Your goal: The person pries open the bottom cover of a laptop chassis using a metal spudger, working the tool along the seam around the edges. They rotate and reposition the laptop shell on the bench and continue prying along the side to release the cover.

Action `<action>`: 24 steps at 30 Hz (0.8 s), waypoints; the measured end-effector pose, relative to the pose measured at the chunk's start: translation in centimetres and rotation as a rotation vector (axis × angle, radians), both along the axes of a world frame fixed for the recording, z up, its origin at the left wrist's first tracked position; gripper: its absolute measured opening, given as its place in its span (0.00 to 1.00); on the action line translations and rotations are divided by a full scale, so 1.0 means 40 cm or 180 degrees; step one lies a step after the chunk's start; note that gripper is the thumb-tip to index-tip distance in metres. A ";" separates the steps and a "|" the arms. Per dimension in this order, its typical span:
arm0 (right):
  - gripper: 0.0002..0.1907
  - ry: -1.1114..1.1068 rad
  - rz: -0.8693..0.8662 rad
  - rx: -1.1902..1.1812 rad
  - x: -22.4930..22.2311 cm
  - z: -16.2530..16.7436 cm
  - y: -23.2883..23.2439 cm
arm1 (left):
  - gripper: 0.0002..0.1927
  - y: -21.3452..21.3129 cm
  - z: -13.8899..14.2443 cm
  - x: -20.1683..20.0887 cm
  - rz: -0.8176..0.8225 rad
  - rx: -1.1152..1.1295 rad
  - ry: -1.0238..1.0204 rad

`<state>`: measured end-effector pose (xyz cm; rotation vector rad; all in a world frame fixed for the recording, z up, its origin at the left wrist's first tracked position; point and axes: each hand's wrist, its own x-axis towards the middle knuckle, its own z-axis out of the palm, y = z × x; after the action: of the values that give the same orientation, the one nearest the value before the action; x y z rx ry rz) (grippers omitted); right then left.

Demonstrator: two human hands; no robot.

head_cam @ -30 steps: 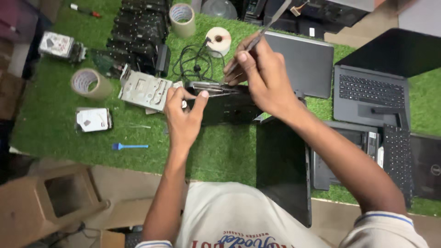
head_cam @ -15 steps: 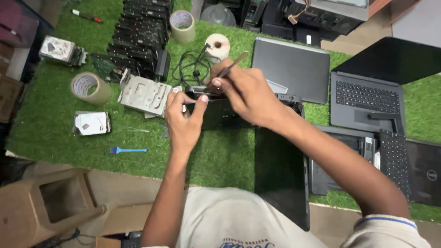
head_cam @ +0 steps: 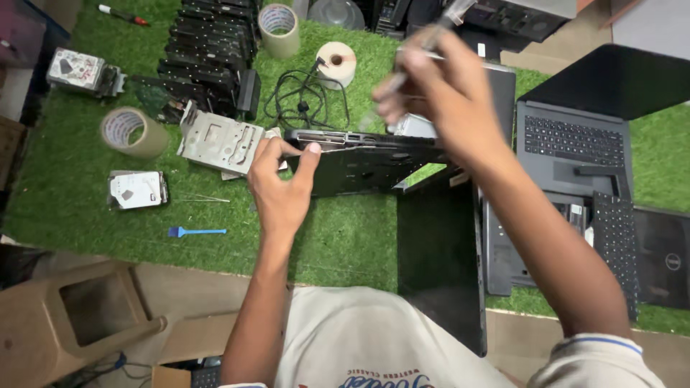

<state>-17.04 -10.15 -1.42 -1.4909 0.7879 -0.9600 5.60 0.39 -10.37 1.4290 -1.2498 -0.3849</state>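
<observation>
Black laptop base (head_cam: 366,162) stands on edge on the green-turf table (head_cam: 86,223), cover on, nothing removed yet. Left hand (head_cam: 280,190) fingers pinching its top corner; right hand (head_cam: 449,93), raised above it, fingers closed round a slim tool (head_cam: 420,54).

Two hands over the counter: left (head_cam: 280,190), right (head_cam: 442,93). Three rolls of tape up there: one brown (head_cam: 129,131), one tan (head_cam: 279,27), one white (head_cam: 336,63). Two silver hard drives (head_cam: 136,190) (head_cam: 77,70). One blue brush (head_cam: 195,231). One open grey laptop (head_cam: 575,144).
</observation>
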 end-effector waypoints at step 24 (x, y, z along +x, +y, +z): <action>0.04 0.1417 -0.0825 -0.2288 -0.091 -0.013 0.228 | 0.15 0.011 0.037 -0.012 -0.0078 0.0263 0.0042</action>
<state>-20.67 -1.01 -1.96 -2.3204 1.0304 -1.1947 5.11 0.84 -8.91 1.4797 -1.2540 -0.4666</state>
